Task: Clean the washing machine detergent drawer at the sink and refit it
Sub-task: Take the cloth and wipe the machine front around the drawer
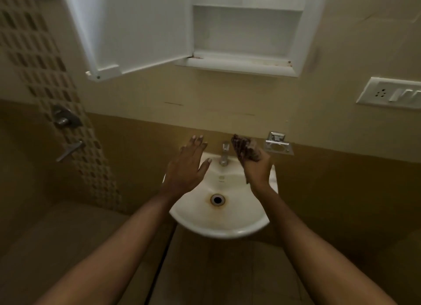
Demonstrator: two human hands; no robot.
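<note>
A small white sink (pixel 218 232) hangs on the wall, with a rust-stained drain (pixel 217 200) and a chrome tap (pixel 224 153) at its back. My left hand (pixel 184 168) hovers over the sink's left rim, palm down, fingers spread, holding nothing. Above the sink's right rim, my right hand (pixel 257 170) is raised and grips a dark, rough scrubbing pad (pixel 246 148), close beside the tap. No water runs from the tap. The detergent drawer is not in view.
A chrome soap holder (pixel 279 144) is fixed to the wall right of the tap. Overhead, a white wall cabinet (pixel 246 65) stands with its door (pixel 127 31) swung open to the left. A socket panel (pixel 391 94) is at far right; wall valves (pixel 66 119) at left.
</note>
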